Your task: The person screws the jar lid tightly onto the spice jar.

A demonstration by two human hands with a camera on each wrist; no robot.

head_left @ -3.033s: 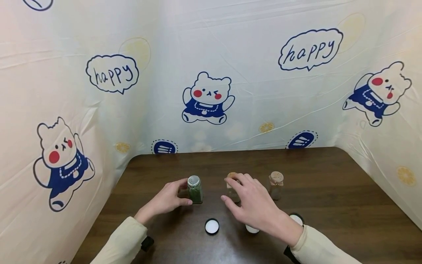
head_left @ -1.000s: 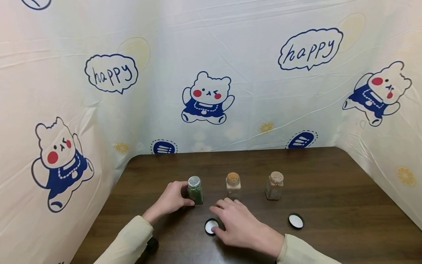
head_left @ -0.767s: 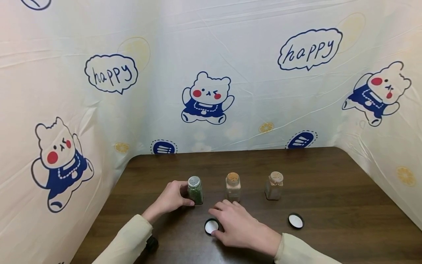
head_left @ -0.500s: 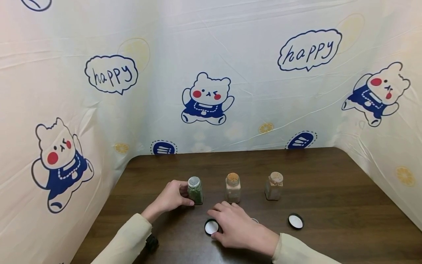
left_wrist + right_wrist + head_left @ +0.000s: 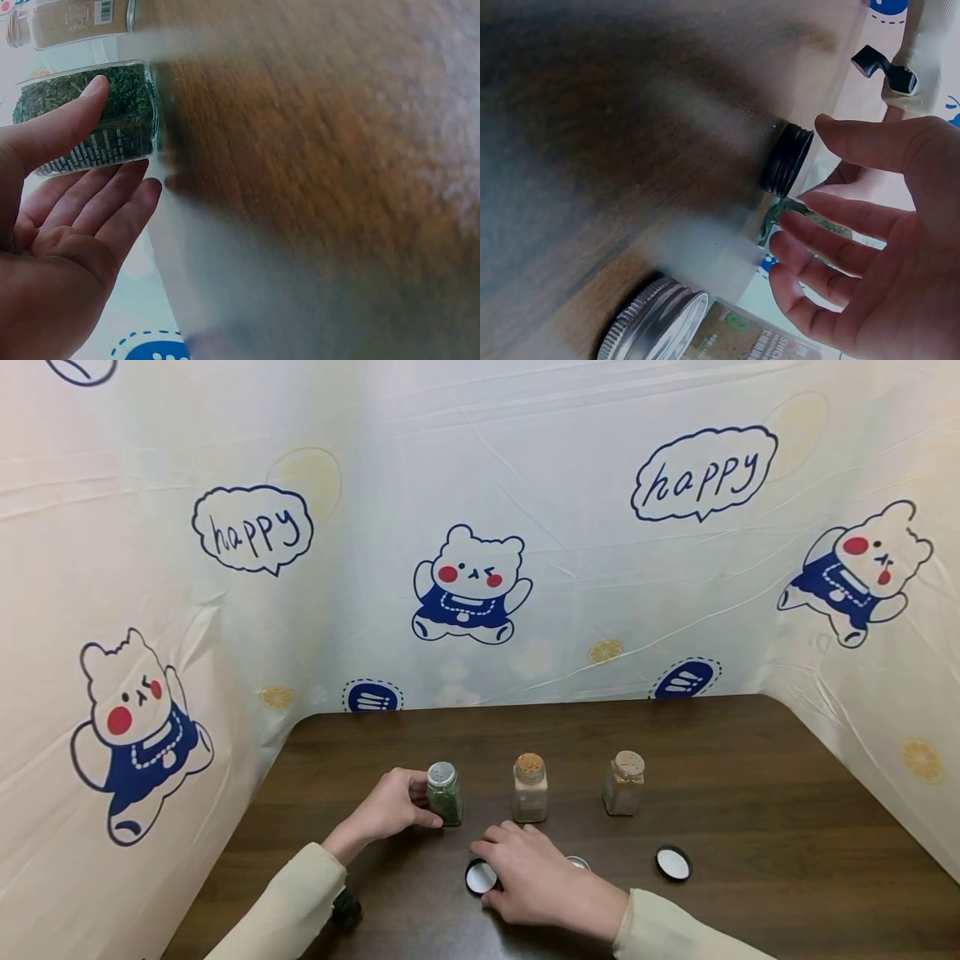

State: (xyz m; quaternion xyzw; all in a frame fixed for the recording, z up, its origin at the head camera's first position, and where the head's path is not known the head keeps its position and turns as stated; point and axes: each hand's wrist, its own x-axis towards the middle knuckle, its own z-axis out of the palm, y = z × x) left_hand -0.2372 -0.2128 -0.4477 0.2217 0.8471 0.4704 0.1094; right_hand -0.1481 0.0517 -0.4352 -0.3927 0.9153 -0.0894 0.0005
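My left hand (image 5: 392, 806) holds a glass shaker jar of green herbs (image 5: 446, 800) upright on the table. In the left wrist view its thumb (image 5: 71, 116) lies along the near side of the jar, with fingers behind. My right hand (image 5: 536, 878) hovers low by a black lid (image 5: 481, 877) that lies white inside up. In the right wrist view a gap shows between the loosely bent fingers and this black lid (image 5: 787, 160). A silver-rimmed lid (image 5: 577, 863) sits partly hidden behind the right hand.
Two more shaker jars stand in the same row: an orange-topped one (image 5: 530, 789) in the middle and a tan-topped one (image 5: 624, 783) at the right. Another black lid (image 5: 673, 864) lies front right on the brown table (image 5: 750, 793). Printed cloth (image 5: 585, 568) surrounds the table.
From over the middle jar, my right hand has come down and left to the black lid, then drifted slightly nearer, uncovering part of the silver-rimmed lid. The left hand stays at the herb jar.
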